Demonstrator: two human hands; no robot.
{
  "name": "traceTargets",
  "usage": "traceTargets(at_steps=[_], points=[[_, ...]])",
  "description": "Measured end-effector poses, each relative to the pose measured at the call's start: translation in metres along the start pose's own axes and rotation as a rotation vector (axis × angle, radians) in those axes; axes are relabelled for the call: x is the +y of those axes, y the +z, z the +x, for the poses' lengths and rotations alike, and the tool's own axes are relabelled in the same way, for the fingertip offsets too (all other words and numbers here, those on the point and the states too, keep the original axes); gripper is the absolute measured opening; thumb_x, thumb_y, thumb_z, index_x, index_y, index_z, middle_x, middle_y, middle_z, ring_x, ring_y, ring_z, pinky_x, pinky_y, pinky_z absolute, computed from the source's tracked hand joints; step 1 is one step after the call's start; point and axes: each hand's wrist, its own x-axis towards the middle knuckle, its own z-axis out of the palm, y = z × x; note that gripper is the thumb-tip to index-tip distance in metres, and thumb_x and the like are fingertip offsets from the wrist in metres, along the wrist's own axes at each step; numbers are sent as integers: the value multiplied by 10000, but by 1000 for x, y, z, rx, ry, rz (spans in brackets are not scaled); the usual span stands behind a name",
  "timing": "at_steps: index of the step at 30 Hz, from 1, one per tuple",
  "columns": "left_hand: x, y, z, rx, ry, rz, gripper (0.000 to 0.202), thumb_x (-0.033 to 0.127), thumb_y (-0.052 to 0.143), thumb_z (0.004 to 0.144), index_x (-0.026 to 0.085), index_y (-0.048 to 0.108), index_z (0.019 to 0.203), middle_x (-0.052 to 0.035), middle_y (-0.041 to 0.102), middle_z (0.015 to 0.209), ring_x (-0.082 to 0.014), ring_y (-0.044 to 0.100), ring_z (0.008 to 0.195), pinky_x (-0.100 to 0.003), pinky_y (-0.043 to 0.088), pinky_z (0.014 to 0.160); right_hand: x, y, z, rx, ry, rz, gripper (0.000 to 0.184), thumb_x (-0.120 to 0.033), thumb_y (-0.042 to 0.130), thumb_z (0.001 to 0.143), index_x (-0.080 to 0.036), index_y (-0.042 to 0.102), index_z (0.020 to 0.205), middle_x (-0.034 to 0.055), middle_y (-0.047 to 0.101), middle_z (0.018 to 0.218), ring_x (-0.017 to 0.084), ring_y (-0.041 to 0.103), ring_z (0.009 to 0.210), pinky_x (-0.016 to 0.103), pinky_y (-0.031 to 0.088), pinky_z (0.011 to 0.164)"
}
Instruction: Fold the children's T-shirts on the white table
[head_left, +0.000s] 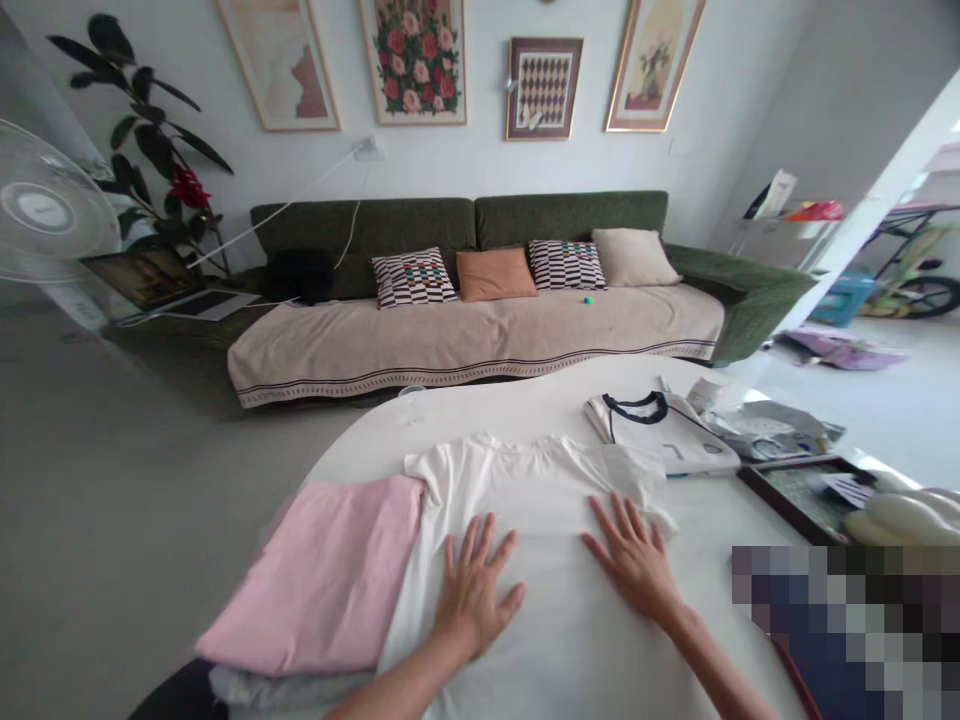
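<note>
A white T-shirt (540,600) lies spread on the white table, its neck toward the far side and its lower part running out of view at the bottom. My left hand (476,585) rests flat on the left half of the shirt, fingers spread. Over on the right half, near the sleeve, my right hand (634,555) also lies flat with fingers apart. Neither hand grips anything. Left of the shirt is a folded pink garment (322,580), with a grey cloth (285,690) under it. A folded white jersey (664,430) with a dark collar sits beyond the right sleeve.
The white table (375,435) has a clear cup (412,403) at its far left edge. On the right are a plastic packet (780,430) and a dark-framed tray (787,500). A green sofa (360,225) stands behind; a fan (45,210) and laptop (202,303) are at left.
</note>
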Motion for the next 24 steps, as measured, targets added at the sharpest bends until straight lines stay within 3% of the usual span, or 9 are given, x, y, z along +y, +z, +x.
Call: traceTargets(at_steps=[4, 6, 9, 13, 15, 19, 24], points=[[1, 0, 0, 17, -10, 37, 625, 519, 382, 806, 386, 123, 1359, 31, 85, 1465, -272, 71, 1326, -564, 89, 1021, 18, -7, 7, -58, 198, -12, 619, -578, 245, 848, -267, 179, 1380, 60, 140, 1452, 244, 34, 1323, 441, 175, 1021], [3, 0, 0, 12, -22, 45, 634, 529, 384, 801, 373, 133, 1362, 23, 93, 1465, -272, 64, 1326, -556, 85, 1023, 11, -22, 11, -71, 277, -19, 601, -559, 255, 855, -265, 194, 1376, 70, 135, 1451, 258, 30, 1322, 481, 144, 1018], [3, 0, -1, 1, -24, 52, 645, 581, 350, 793, 367, 137, 1363, 20, 95, 1465, -277, 55, 1326, -560, 80, 1020, -32, -39, -6, -35, 315, -36, 591, -496, 288, 867, -212, 203, 1378, 102, 92, 1454, 281, -15, 1319, 538, 85, 1007], [1, 2, 0, -17, -12, 48, 614, 589, 282, 811, 359, 148, 1364, 10, 103, 1464, -271, 39, 1329, -565, 66, 1017, -109, -36, -67, -70, 76, 87, 612, -503, 239, 872, -183, 159, 1388, 76, 62, 1454, 227, 2, 1327, 491, 117, 1024], [0, 1, 4, -56, -23, 37, 592, 574, 270, 819, 360, 165, 1362, 7, 99, 1464, -265, 34, 1331, -570, 67, 1013, -130, -30, -95, -116, 21, 142, 599, -512, 196, 874, -204, 165, 1386, 56, 90, 1452, 219, 32, 1327, 486, 136, 1023], [0, -10, 8, -190, -52, 10, 592, 522, 308, 826, 337, 159, 1368, -30, 93, 1464, -278, 46, 1329, -587, 115, 992, -119, -24, -114, -120, 65, 132, 605, -576, 196, 850, -278, 177, 1376, 26, 104, 1453, 262, 22, 1324, 533, 109, 1008], [-2, -10, -20, -7, -4, 77, 590, 482, 338, 838, 313, 158, 1374, -52, 36, 1468, -274, -2, 1330, -539, 101, 1015, -81, -28, -107, -145, 114, 80, 619, -625, 191, 829, -329, 148, 1370, 4, 105, 1456, 254, 9, 1324, 535, 101, 1004]])
